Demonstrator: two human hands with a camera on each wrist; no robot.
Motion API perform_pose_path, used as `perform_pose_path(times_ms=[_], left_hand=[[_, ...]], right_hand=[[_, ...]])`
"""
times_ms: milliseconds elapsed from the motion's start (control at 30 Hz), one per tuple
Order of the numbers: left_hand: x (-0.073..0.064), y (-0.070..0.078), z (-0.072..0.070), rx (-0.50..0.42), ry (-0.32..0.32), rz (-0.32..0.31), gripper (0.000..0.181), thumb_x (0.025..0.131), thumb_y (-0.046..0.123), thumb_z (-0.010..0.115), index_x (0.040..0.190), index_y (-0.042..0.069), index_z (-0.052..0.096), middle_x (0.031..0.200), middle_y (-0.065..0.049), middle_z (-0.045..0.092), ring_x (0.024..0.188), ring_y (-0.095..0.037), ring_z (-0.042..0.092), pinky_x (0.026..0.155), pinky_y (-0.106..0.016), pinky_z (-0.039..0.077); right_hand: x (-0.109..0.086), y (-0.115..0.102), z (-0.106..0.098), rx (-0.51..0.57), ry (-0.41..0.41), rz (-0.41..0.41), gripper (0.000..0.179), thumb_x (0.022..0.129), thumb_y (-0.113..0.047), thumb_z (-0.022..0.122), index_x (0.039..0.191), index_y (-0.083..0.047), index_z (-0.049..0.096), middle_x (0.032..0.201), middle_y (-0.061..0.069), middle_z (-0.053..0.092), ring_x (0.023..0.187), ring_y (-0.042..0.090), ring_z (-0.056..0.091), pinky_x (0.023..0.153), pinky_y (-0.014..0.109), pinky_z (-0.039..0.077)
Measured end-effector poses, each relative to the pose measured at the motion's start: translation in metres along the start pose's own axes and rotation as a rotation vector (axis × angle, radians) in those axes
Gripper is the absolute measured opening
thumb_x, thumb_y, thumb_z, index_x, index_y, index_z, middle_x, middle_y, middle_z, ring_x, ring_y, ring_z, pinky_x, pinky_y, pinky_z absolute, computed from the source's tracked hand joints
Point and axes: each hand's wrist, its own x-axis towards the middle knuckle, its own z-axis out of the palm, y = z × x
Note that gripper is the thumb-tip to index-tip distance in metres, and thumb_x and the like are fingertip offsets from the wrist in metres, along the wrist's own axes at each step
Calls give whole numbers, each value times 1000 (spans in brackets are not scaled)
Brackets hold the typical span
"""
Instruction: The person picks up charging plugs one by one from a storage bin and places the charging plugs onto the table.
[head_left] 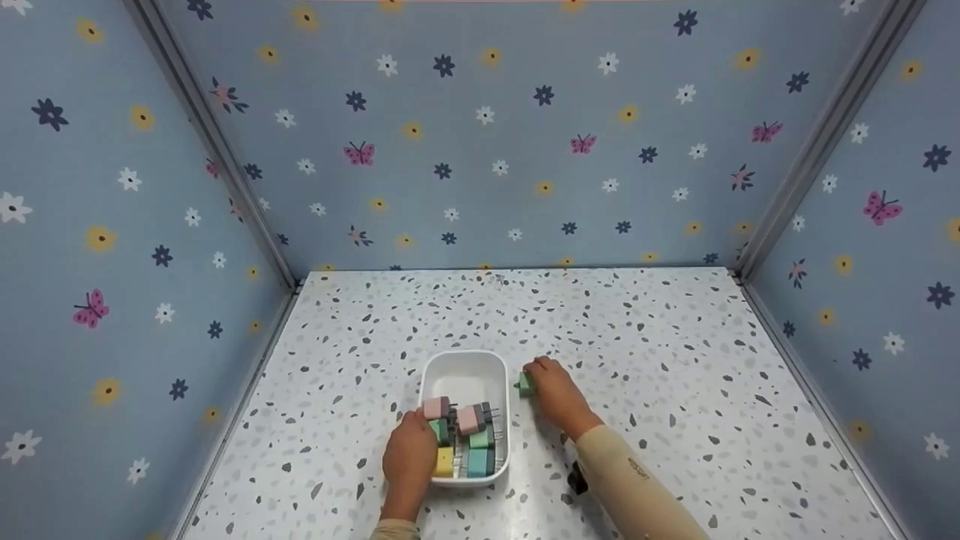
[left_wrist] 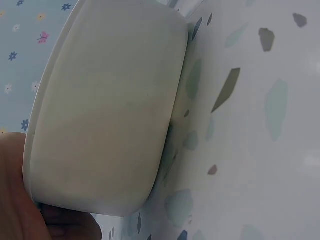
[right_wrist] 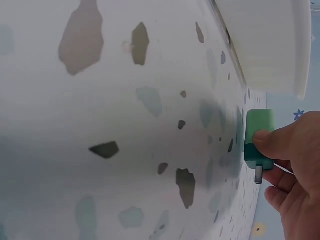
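My right hand (head_left: 559, 394) pinches a green plug-in charger (right_wrist: 260, 125) just right of the white plastic tub (head_left: 461, 384). In the right wrist view, the thumb lies on its side and a metal prong sticks out of its dark green end. My left hand (head_left: 410, 450) grips the tub's left rim near the front, its fingers partly hidden by the wall. Inside the tub's near half lie several chargers with prongs: a pink charger (head_left: 470, 420), another pink charger (head_left: 435, 408), a yellow charger (head_left: 444, 461), a teal charger (head_left: 477, 463) and green ones.
The tub stands on a white speckled tabletop (head_left: 637, 337). Blue flowered panels (head_left: 480, 150) enclose the table at the back and both sides, with metal posts at the corners. A small black object (head_left: 577, 478) shows beside the right sleeve.
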Motion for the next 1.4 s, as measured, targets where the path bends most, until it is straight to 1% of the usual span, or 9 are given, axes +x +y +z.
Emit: perform_pose_path(times_ms=[100, 233, 400, 633, 867, 967, 1067, 1233, 1400], left_hand=[[0, 1, 0, 13, 25, 19, 46, 112, 36, 30, 105, 5, 63, 86, -13, 69, 73, -28, 64, 61, -42, 46], [-1, 1, 0, 30, 27, 31, 46, 112, 35, 30, 105, 4, 63, 88, -15, 70, 75, -29, 67, 62, -44, 47], [0, 2, -2, 21, -4, 9, 48, 112, 36, 27, 108, 4, 63, 87, -12, 69, 69, -22, 60, 61, -40, 45], [0, 1, 0, 10, 0, 3, 47, 112, 36, 29, 108, 5, 63, 86, -10, 69, 68, -21, 58, 60, -38, 43], [-1, 1, 1, 3, 29, 35, 43, 112, 34, 33, 109, 3, 64, 86, -11, 69, 68, -23, 58, 61, -41, 43], [-1, 1, 1, 0, 38, 39, 43, 112, 33, 33, 109, 3, 63, 87, -12, 69, 68, -23, 58, 61, -42, 44], [0, 1, 1, 1, 43, 38, 43, 112, 34, 33, 108, 4, 63, 88, -13, 70, 70, -25, 61, 62, -44, 45], [1, 3, 2, -3, 36, 11, 44, 111, 35, 32, 107, 4, 63, 87, -13, 69, 70, -25, 61, 63, -42, 45], [1, 5, 1, -13, 1, -22, 48, 112, 38, 28, 113, 4, 63, 86, -11, 68, 68, -22, 56, 61, -37, 42]], right_hand=[[1, 1, 2, -29, -1, 0, 36, 101, -5, 59, 137, -7, 61, 141, 13, 57, 132, 30, 55, 112, 44, 42], [2, 1, 5, -54, -5, 7, 40, 97, 1, 63, 137, -7, 60, 138, 13, 58, 130, 30, 56, 112, 43, 43], [4, -1, 6, -54, -29, 40, 44, 97, -2, 64, 140, -9, 59, 139, 9, 58, 131, 26, 56, 112, 40, 42], [6, -1, 6, -27, -40, 54, 42, 100, -8, 62, 142, -11, 58, 140, 7, 58, 131, 24, 56, 113, 41, 42], [9, 2, 8, -54, -35, 35, 43, 98, -5, 64, 140, -11, 59, 137, 8, 59, 129, 25, 57, 112, 41, 43], [10, 2, 10, -65, -36, 34, 41, 99, -7, 64, 139, -12, 60, 136, 6, 60, 127, 24, 58, 111, 41, 44], [11, 1, 10, -79, -8, -2, 36, 99, -6, 63, 135, -9, 63, 132, 8, 62, 123, 25, 60, 108, 41, 46], [10, 2, 10, -95, 47, -75, 30, 97, 1, 62, 125, -5, 67, 120, 9, 65, 111, 26, 63, 102, 40, 50], [11, 2, 9, -98, 49, -82, 26, 98, -2, 62, 123, -5, 68, 118, 9, 65, 109, 25, 64, 100, 38, 51]])
